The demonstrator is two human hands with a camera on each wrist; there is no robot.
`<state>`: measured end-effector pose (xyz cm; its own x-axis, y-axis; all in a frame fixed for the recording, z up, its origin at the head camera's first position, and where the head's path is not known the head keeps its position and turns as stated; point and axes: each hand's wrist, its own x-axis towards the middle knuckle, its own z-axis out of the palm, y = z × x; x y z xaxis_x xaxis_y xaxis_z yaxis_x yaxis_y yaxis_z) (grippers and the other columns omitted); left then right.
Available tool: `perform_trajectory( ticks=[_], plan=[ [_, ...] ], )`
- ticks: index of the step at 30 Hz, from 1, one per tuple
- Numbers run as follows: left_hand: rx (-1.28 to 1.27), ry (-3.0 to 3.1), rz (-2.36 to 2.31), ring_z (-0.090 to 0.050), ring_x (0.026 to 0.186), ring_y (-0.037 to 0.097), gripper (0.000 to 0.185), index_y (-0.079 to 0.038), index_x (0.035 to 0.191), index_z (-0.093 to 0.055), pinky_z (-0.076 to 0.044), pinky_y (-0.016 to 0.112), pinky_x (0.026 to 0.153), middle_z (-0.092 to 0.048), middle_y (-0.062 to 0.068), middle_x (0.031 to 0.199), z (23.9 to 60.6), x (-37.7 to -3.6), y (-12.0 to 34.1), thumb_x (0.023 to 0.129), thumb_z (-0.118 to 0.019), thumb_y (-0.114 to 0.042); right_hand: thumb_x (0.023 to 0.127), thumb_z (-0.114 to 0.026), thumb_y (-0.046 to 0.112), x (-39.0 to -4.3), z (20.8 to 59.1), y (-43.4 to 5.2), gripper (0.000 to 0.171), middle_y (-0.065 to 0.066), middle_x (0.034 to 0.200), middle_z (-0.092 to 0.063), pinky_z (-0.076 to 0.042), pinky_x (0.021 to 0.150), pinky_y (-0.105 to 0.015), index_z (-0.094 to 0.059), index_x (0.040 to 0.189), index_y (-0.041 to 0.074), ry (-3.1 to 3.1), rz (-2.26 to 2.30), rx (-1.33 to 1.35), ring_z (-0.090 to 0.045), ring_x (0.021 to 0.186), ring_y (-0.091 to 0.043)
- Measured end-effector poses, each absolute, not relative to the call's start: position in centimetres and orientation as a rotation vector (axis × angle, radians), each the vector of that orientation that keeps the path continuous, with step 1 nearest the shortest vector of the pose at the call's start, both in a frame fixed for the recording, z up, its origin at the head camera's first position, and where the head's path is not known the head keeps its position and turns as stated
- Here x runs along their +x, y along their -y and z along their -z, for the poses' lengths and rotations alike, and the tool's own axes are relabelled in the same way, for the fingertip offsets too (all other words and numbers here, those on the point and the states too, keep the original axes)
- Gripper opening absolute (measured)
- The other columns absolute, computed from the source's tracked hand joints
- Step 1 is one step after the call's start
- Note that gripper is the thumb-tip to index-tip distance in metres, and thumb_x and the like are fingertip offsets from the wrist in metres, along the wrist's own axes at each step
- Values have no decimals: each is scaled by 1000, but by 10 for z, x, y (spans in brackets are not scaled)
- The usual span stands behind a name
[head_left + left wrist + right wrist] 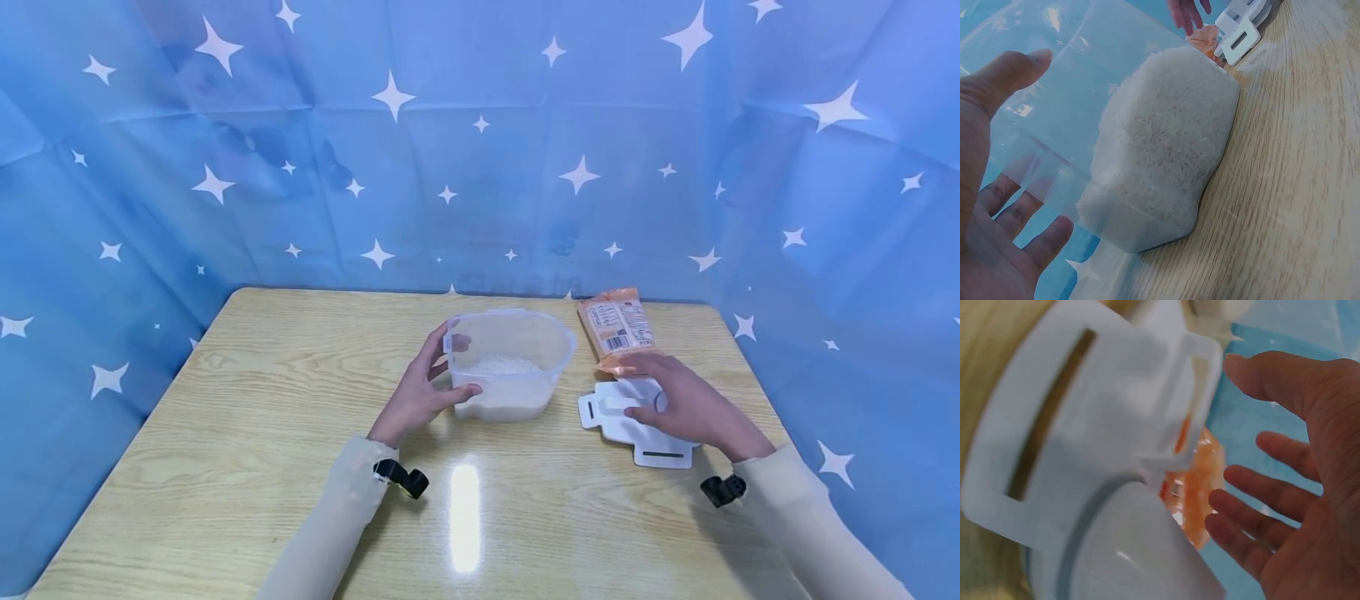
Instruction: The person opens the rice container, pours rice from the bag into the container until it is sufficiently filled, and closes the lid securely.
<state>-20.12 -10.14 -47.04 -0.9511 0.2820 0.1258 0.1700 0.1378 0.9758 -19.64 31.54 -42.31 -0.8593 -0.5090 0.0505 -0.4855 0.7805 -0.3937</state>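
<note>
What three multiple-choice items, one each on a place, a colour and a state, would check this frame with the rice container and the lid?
1. Where does the orange plastic packet lie?
A. Beyond the flat white plastic lid, far right of the table
B. Left of the container
C. Inside the container

2. What colour is the grain in the clear plastic container?
A. Brown
B. White
C. Yellow

3. How is the left hand placed?
A. Flat on the table, away from everything
B. Fingers and thumb round the container's side
C. Holding the packet

Answers: 1 A, the head view shows the packet past the lid under the right hand. 2 B, the left wrist view shows white rice. 3 B, the thumb and fingers bracket the wall.
</note>
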Motion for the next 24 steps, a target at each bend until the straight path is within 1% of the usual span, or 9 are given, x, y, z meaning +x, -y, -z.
perform_trajectory(
  ticks=[2, 3, 6, 7, 10, 14, 19, 21, 24],
  plan=[
    [457, -2298, -1957, -44, 147, 22, 97, -53, 155, -26, -38, 52, 123, -53, -9, 149, 470, -201, 101, 83, -87, -32, 86, -83, 20, -195, 428, -314, 62, -15, 150, -51, -57, 87, -53, -58, 143, 16, -2908, 604, -854, -61, 111, -36],
    [456, -2296, -1958, -44, 147, 22, 96, -53, 155, -26, -38, 52, 123, -52, -9, 149, 469, -200, 101, 84, -87, -32, 87, -83, 20, -193, 430, -314, 63, -15, 149, -51, -57, 77, -47, -57, 144, 17, -2909, 582, -849, -62, 98, -32],
    [441, -2304, -1943, -43, 148, 24, 97, -54, 155, -25, -38, 52, 123, -51, -10, 150, 469, -200, 101, 83, -87, -34, 88, -81, 20, -190, 435, -313, 63, -16, 149, -53, -57, 67, -40, -56, 146, 19, -2910, 527, -837, -65, 90, -29],
    [436, -2305, -1940, -42, 148, 24, 97, -54, 155, -25, -37, 52, 124, -51, -10, 150, 469, -200, 101, 83, -87, -34, 89, -80, 18, -189, 436, -313, 62, -17, 148, -54, -58, 67, -41, -56, 146, 19, -2906, 525, -834, -67, 90, -31],
    [416, -2312, -1928, -41, 149, 26, 98, -55, 155, -24, -38, 52, 123, -50, -10, 151, 470, -200, 101, 83, -87, -36, 90, -79, 14, -187, 441, -312, 55, -19, 142, -59, -61, 80, -46, -61, 142, 13, -2932, 492, -907, -64, 117, -38],
    [417, -2319, -1927, -41, 149, 26, 99, -55, 156, -23, -38, 52, 123, -49, -9, 152, 472, -201, 101, 82, -87, -36, 88, -79, 9, -187, 444, -309, 45, -17, 133, -65, -60, 76, -42, -68, 131, 10, -2984, 459, -1008, -65, 114, -35],
    [412, -2335, -1924, -42, 149, 25, 100, -55, 156, -23, -39, 52, 123, -50, -9, 152, 472, -200, 101, 82, -87, -36, 85, -80, 2, -187, 447, -308, 39, -17, 127, -68, -61, 76, -43, -73, 122, 11, -3019, 453, -1057, -66, 113, -36],
    [398, -2340, -1920, -43, 148, 25, 100, -56, 155, -23, -40, 53, 122, -49, -10, 152, 472, -200, 101, 82, -88, -36, 85, -80, 3, -187, 448, -308, 38, -17, 128, -68, -60, 74, -40, -73, 122, 12, -3014, 452, -1047, -67, 110, -34],
    [414, -2329, -1928, -41, 149, 24, 99, -55, 156, -23, -38, 52, 123, -49, -9, 152, 473, -200, 101, 83, -87, -35, 86, -79, 3, -187, 448, -308, 38, -16, 129, -68, -56, 67, -31, -73, 123, 12, -3010, 458, -1027, -68, 104, -30]
  ],
)
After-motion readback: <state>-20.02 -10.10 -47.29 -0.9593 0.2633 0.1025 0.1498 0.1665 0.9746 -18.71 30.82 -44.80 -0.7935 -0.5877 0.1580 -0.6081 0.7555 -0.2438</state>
